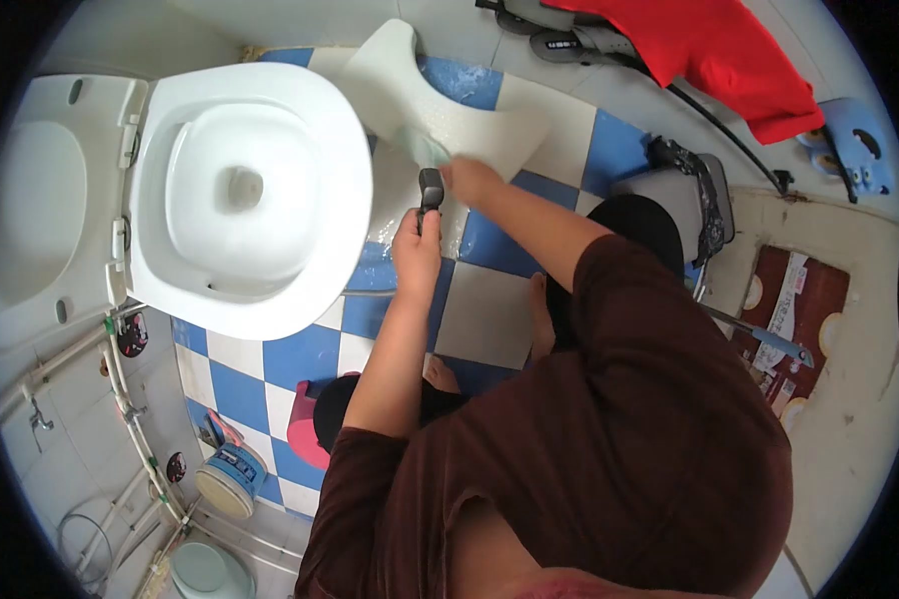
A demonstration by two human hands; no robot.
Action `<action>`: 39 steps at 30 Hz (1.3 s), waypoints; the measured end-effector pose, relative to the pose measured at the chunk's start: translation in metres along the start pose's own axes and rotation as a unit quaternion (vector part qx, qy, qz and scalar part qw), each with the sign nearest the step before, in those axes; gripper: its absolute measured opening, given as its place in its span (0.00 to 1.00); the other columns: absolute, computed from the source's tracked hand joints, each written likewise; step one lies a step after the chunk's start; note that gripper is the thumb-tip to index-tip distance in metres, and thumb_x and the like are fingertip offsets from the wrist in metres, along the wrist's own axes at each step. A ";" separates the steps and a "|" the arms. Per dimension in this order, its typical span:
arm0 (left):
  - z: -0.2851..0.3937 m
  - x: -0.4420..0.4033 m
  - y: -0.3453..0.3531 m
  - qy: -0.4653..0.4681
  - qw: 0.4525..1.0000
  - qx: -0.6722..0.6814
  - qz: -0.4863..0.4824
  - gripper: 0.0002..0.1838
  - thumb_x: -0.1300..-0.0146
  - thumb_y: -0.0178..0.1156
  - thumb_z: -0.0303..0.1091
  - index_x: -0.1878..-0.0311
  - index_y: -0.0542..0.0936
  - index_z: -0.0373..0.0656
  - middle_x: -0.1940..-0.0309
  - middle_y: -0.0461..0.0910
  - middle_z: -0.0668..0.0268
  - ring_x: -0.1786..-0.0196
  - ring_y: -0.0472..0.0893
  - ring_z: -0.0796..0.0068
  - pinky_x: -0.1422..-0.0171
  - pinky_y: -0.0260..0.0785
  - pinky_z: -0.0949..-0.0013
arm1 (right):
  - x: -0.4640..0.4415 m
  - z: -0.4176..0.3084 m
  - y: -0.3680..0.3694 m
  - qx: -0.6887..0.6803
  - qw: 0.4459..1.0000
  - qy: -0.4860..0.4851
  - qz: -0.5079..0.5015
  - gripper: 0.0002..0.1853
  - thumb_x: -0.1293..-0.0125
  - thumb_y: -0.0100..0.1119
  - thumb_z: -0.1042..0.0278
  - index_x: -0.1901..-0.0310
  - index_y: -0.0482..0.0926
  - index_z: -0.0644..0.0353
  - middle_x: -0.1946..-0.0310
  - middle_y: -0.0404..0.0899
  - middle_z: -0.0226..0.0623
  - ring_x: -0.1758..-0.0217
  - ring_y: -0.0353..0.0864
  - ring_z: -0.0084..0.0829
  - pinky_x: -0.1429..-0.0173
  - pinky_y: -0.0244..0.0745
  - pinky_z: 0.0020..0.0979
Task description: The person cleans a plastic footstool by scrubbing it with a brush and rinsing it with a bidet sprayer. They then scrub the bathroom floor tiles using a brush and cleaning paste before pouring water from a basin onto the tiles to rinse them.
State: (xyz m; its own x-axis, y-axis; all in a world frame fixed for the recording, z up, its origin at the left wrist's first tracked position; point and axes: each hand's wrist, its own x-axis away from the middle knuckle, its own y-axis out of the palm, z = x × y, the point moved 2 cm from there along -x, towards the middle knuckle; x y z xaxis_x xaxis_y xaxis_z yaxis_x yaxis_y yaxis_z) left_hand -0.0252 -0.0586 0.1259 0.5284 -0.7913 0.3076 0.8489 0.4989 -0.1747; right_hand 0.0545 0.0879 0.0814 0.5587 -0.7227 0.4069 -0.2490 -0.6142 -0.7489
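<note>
My left hand is closed around the handle of a black spray nozzle, which points up toward the stool. Close beside it, my right hand is closed on a pale greenish cloth-like piece, blurred by motion, against a white curved footstool. The stool looks wet and stands tilted on the tiled floor, its curved cutout facing away from me. To the left of both hands is the white toilet with its seat and lid raised.
Blue and white floor tiles look wet near the stool. A pink stool and a blue-labelled bucket stand at lower left. A grey bin with a black bag is at right. Red cloth and sandals hang on the wall.
</note>
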 end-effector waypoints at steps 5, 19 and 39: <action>0.004 0.004 -0.001 -0.035 0.999 0.039 -0.014 0.15 0.35 0.54 0.42 0.71 0.72 0.40 0.82 0.70 0.72 0.78 0.68 0.83 0.74 0.60 0.74 | -0.041 0.008 -0.005 -0.035 0.997 0.038 0.049 0.23 0.31 0.40 0.54 0.59 0.80 0.65 0.57 0.79 0.53 0.54 0.79 0.51 0.47 0.71 0.46; 0.000 0.001 0.003 0.012 0.999 0.039 0.014 0.14 0.32 0.51 0.42 0.69 0.72 0.41 0.82 0.68 0.74 0.80 0.66 0.85 0.77 0.58 0.77 | -0.070 0.002 -0.007 -0.006 1.000 0.003 0.008 0.23 0.32 0.41 0.52 0.59 0.80 0.63 0.58 0.79 0.52 0.54 0.79 0.50 0.47 0.71 0.46; -0.004 -0.005 0.017 0.022 0.997 -0.008 -0.067 0.12 0.31 0.51 0.39 0.67 0.73 0.42 0.82 0.68 0.76 0.81 0.65 0.87 0.78 0.57 0.80 | -0.017 0.054 -0.012 -0.089 0.984 0.149 0.036 0.23 0.30 0.39 0.53 0.56 0.74 0.68 0.61 0.78 0.59 0.56 0.80 0.51 0.50 0.73 0.45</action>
State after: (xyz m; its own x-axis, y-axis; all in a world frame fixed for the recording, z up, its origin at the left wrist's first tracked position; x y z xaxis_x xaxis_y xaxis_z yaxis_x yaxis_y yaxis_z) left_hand -0.0134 -0.0475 0.1182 0.4098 -0.8652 0.2889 0.9120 0.3819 -0.1501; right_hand 0.0907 0.1242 0.0550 0.2849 -0.8114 0.5103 -0.4287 -0.5840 -0.6893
